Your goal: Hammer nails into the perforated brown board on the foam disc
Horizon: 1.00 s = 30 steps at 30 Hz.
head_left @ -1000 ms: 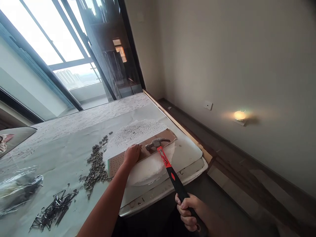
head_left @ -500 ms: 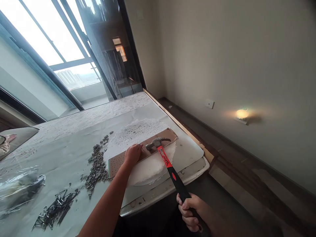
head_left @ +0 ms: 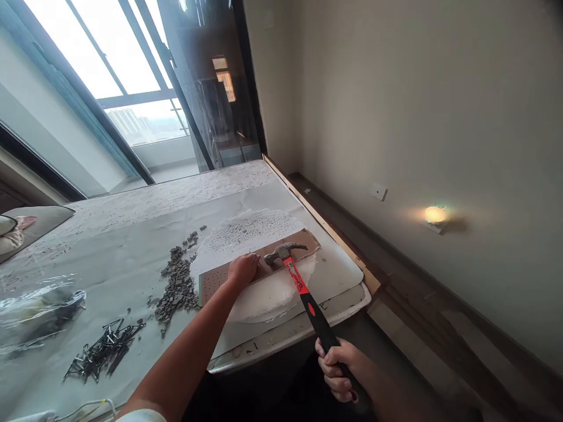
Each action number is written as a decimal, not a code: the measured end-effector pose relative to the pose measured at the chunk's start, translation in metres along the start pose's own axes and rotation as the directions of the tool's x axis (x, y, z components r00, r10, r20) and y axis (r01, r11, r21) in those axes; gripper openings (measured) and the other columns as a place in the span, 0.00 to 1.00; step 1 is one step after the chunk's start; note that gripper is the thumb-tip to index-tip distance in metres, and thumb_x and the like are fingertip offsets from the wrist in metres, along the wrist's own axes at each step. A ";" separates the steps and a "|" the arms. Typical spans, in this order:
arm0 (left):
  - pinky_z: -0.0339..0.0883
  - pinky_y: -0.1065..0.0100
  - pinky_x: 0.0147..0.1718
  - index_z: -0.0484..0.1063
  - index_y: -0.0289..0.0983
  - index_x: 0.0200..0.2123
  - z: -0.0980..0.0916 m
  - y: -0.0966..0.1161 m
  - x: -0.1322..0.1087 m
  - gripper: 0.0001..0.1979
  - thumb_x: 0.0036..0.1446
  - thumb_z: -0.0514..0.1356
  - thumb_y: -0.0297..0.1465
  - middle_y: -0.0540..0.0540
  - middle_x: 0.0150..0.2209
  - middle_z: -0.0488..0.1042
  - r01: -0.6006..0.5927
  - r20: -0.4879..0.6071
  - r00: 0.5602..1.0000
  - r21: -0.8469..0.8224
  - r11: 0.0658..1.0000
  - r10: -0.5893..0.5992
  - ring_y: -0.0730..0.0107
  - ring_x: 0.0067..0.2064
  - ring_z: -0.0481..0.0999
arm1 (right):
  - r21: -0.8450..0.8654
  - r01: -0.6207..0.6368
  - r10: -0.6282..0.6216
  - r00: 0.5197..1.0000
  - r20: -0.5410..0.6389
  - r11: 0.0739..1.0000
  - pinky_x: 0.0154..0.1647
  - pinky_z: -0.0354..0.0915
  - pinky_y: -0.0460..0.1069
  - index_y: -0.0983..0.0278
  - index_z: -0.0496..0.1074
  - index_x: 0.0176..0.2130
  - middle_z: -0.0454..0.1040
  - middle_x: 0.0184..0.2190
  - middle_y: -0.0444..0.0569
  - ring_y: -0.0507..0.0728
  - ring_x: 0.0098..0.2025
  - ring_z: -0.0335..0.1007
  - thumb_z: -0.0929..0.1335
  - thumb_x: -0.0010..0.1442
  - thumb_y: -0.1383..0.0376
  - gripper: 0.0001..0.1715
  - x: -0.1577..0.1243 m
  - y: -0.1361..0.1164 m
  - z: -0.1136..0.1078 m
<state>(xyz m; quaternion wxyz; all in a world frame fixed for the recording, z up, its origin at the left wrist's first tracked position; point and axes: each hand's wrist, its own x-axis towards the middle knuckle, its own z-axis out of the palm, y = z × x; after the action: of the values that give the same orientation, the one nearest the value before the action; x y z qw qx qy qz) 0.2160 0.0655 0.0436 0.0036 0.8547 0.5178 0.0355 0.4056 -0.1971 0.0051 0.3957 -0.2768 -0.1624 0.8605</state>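
Note:
My right hand (head_left: pixel 341 370) is wrapped round the black grip of a claw hammer (head_left: pixel 302 288) with a red neck. The hammer's metal head lies low over a brown board (head_left: pixel 303 239), just right of my left hand; whether it touches the board I cannot tell. My left hand (head_left: pixel 243 269) rests on the board with its fingers drawn together. Anything pinched in them is too small to make out. Rows of small holes (head_left: pixel 214 283) mark the board's left end. Beneath the board is a rough white plaster-like slab (head_left: pixel 253 228).
Grey rubble (head_left: pixel 176 290) lies left of the board. Nearer me is a pile of nails (head_left: pixel 105 350), with a clear plastic bag (head_left: pixel 44 313) beyond it. A wooden rail (head_left: pixel 325 225) edges the covered surface on the right. A lit lamp (head_left: pixel 435 215) is on the wall.
The view has shifted slightly, bringing a cable into sight at the lower left. Both hands, the hammer and the board keep nearly the same places relative to each other.

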 end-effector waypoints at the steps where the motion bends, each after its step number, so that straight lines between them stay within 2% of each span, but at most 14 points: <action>1: 0.58 0.66 0.31 0.73 0.34 0.30 -0.002 0.000 0.000 0.24 0.63 0.42 0.40 0.39 0.31 0.74 -0.002 0.002 1.000 -0.005 1.000 0.002 0.61 0.35 0.73 | -0.016 -0.003 0.002 1.000 -0.013 1.000 0.11 0.43 0.42 0.60 0.57 0.28 0.55 0.14 0.33 0.44 0.11 0.43 0.62 0.41 0.67 0.10 0.000 -0.001 0.002; 6: 0.57 0.66 0.30 0.73 0.34 0.30 -0.013 0.001 -0.005 0.24 0.62 0.42 0.40 0.39 0.31 0.74 -0.001 0.014 1.000 -0.072 0.997 0.002 0.61 0.33 0.73 | -0.157 -0.011 -0.010 0.991 -0.132 0.988 0.11 0.45 0.42 0.60 0.56 0.28 0.55 0.14 0.33 0.44 0.11 0.44 0.61 0.39 0.67 0.10 0.000 -0.001 0.014; 9: 0.58 0.67 0.31 0.73 0.35 0.28 -0.017 -0.003 -0.012 0.21 0.60 0.47 0.41 0.41 0.30 0.74 -0.005 -0.047 0.999 -0.184 0.983 -0.004 0.63 0.34 0.72 | -0.241 -0.017 -0.036 0.977 -0.212 0.970 0.11 0.45 0.42 0.60 0.56 0.28 0.55 0.14 0.33 0.45 0.11 0.45 0.61 0.39 0.66 0.11 -0.001 -0.001 0.023; 13: 0.60 0.68 0.32 0.73 0.35 0.32 -0.018 -0.011 -0.022 0.14 0.53 0.57 0.40 0.43 0.32 0.75 0.086 -0.135 0.978 -0.433 0.897 -0.159 0.64 0.35 0.72 | -0.384 -0.052 -0.080 0.944 -0.320 0.922 0.11 0.46 0.41 0.60 0.56 0.30 0.56 0.15 0.33 0.45 0.12 0.47 0.62 0.40 0.65 0.11 -0.006 -0.008 0.038; 16: 0.62 0.69 0.35 0.76 0.36 0.36 -0.017 -0.014 -0.026 0.12 0.51 0.58 0.36 0.43 0.36 0.77 0.070 -0.125 0.978 -0.567 0.821 -0.169 0.65 0.38 0.73 | -0.526 -0.099 -0.137 0.910 -0.391 0.845 0.10 0.45 0.42 0.60 0.57 0.30 0.55 0.13 0.33 0.45 0.11 0.47 0.62 0.40 0.64 0.11 -0.011 -0.019 0.047; 23: 0.61 0.68 0.38 0.79 0.39 0.34 -0.006 -0.012 -0.021 0.12 0.52 0.56 0.32 0.45 0.40 0.79 0.096 -0.095 0.978 -0.579 0.810 -0.184 0.63 0.42 0.74 | -0.775 -0.099 -0.359 0.844 -0.397 0.624 0.09 0.42 0.43 0.60 0.57 0.27 0.51 0.09 0.31 0.45 0.09 0.42 0.62 0.41 0.63 0.08 -0.021 -0.054 0.069; 27: 0.61 0.68 0.37 0.80 0.41 0.33 0.002 -0.013 -0.019 0.12 0.52 0.56 0.33 0.46 0.40 0.79 0.077 -0.125 0.975 -0.592 0.802 -0.186 0.63 0.41 0.74 | -0.817 -0.120 -0.367 0.850 -0.377 0.564 0.10 0.41 0.43 0.60 0.57 0.26 0.51 0.09 0.31 0.44 0.09 0.43 0.62 0.40 0.64 0.07 -0.020 -0.062 0.084; 30: 0.60 0.69 0.36 0.80 0.41 0.33 0.005 -0.013 -0.019 0.12 0.51 0.56 0.33 0.45 0.38 0.79 0.070 -0.130 0.975 -0.592 0.803 -0.180 0.63 0.40 0.74 | -0.821 -0.185 -0.318 0.858 -0.402 0.540 0.09 0.41 0.43 0.60 0.56 0.26 0.51 0.09 0.32 0.45 0.08 0.43 0.62 0.41 0.65 0.07 -0.015 -0.061 0.089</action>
<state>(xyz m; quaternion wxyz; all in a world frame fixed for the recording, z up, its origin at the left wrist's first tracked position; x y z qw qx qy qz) 0.1964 0.0552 0.0369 0.2213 0.7693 0.5354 0.2692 0.3955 -0.1754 0.1112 0.2760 -0.6406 -0.4542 0.5542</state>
